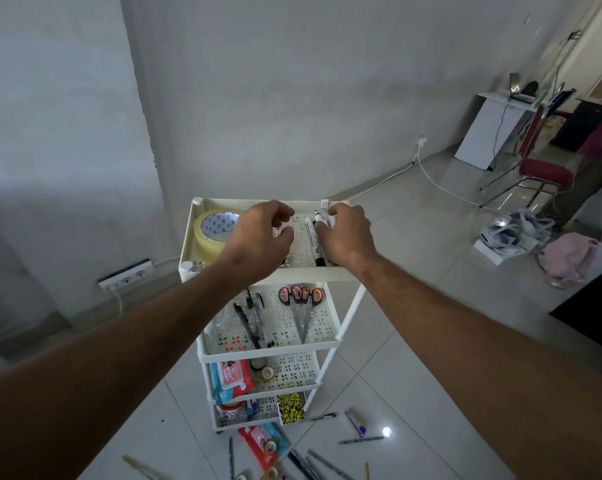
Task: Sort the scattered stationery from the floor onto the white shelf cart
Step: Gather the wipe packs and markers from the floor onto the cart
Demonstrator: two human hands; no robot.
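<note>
A: Start big. The white shelf cart (268,344) stands against the wall, its top tray right under your arms.

B: And inside that tray?

A: The roll of packing tape (213,233) leans at the 9 o'clock side, its hole facing you. Toward 3 o'clock lie two markers (314,242), side by side, long axes running from 12 to 6 o'clock; the one with the black cap has that cap at the 6 o'clock end.

B: What are my hands doing?

A: Your left hand (261,237) hovers over the tray's middle, fingers curled; something small and pale shows at the thumb and fingertips, but I cannot tell if you pinch it. Your right hand (346,233) curls round a small white piece just at the markers' 12 o'clock end.

B: Lower down?

A: Second shelf: scissors (302,308) with orange-lined handles at 12 o'clock, blades toward 6, and pens (252,320) beside them at 9 o'clock. The wipes pack (231,379) sits on the third shelf. On the floor (413,393) at 6 o'clock, loose pens and pencils (313,460) lie at mixed angles.
</note>
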